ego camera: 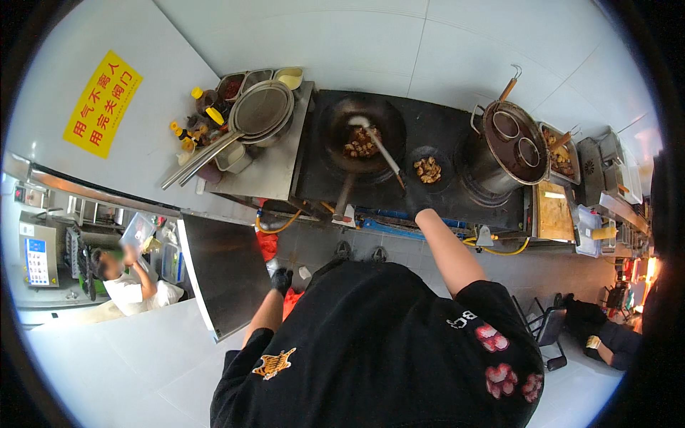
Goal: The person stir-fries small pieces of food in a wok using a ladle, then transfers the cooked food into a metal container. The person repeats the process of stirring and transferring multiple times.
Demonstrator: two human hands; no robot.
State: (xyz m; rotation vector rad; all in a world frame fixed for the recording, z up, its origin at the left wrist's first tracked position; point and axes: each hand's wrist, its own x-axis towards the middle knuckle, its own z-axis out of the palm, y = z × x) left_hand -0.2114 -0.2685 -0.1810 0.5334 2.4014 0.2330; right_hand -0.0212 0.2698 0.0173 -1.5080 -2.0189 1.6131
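Note:
My right hand (416, 197), in a black glove, grips the handle of a long wok ladle (381, 148). Its pale metal head rests in a dark wok (334, 120), against browned food pieces (361, 143) that look like chopped meat. The wok's handle (345, 198) points towards me with no hand on it. Close to my right hand, a dark round dish or pan (446, 159) holds golden-brown pieces (428, 169). My left hand (281, 280), also black-gloved, hangs low at my side near a red plastic bag (292, 302). How its fingers are set is too small to make out.
A large stockpot (495, 166) with strainer baskets in dark liquid stands on the stove (342, 96). Long-handled strainers (260, 111) and condiment bottles crowd the left steel counter (267, 174). Beyond a dark panel (225, 273) is a person (134, 289); another (604, 334) sits right.

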